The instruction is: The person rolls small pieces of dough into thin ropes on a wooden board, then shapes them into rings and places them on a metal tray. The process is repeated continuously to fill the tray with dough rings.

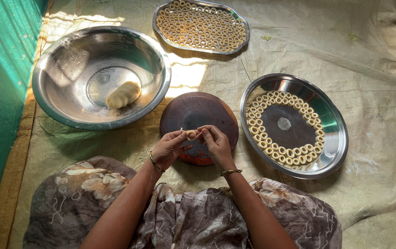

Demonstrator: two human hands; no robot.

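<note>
One head-worn view; looks steeply down, close over the lap and floor cloth [382, 92].

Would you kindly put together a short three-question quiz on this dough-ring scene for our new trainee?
1. True or false: the large steel bowl holds one lump of dough.
2. Which tray is packed full of rings: A) the round tray at the right, B) the oblong tray at the top?
3. Over what do the left hand and right hand hold the small dough ring?

Key: 1 true. 2 B; the round tray has rings only along its edge. 3 The round wooden board.
</note>
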